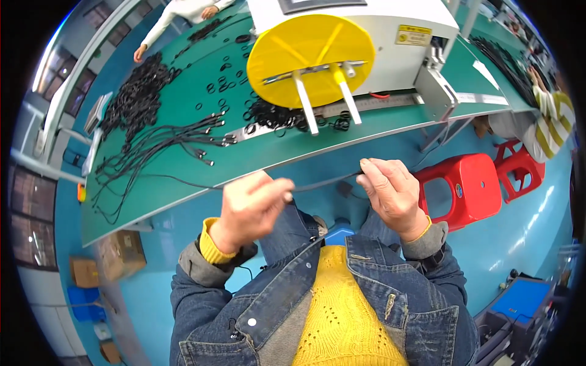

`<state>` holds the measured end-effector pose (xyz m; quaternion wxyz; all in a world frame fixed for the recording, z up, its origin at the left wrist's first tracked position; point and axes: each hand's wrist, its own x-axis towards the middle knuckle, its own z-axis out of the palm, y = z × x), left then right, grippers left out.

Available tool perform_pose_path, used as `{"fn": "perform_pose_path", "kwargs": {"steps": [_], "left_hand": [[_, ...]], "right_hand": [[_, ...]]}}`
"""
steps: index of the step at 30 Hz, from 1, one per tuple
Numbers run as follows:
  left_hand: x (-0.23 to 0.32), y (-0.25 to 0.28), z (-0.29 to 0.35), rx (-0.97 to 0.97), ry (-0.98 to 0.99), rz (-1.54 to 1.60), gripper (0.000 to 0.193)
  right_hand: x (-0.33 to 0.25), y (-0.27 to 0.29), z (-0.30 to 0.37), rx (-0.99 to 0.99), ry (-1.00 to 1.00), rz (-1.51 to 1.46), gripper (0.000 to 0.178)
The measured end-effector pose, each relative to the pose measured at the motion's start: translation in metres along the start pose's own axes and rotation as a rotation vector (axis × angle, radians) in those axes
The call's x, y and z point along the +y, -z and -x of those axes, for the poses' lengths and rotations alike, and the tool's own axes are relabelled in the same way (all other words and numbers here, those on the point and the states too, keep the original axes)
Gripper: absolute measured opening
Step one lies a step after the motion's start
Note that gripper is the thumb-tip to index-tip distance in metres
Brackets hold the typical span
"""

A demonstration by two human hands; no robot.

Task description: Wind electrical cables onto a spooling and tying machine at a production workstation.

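A thin black cable [326, 182] is stretched between my two hands in front of the bench edge. My left hand [251, 204] is closed around it, slightly smeared by motion. Pinched between the thumb and fingers of my right hand [390, 192] is the cable's other stretch, near its end. From my left hand the cable runs on to the left over the green table. A bundle of black cables [162, 143] with metal-tipped ends lies there. Beyond my hands stands a white machine with a yellow disc [311, 46] carrying two pale rods.
Black rings [268, 113] lie under the disc, and a large black pile [137, 91] sits at the far left of the green table [183, 183]. Red stools [473, 189] stand to the right. Cardboard boxes [122, 253] are at the lower left. Other people work at the far side and right.
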<state>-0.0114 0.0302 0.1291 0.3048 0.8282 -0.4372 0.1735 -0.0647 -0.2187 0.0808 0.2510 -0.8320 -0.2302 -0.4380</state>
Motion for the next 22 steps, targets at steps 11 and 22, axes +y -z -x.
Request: {"fn": "perform_pose_path", "kwargs": {"steps": [11,22], "left_hand": [[0.004,-0.014,-0.056,0.02,0.519,0.626,0.012],[-0.041,-0.046,-0.095,0.257,0.129,-0.068,0.023]], "right_hand": [[0.038,0.008,-0.033,0.076,0.049,0.254,0.034],[0.07,-0.061,-0.049,0.007,-0.267,0.008,0.04]]}}
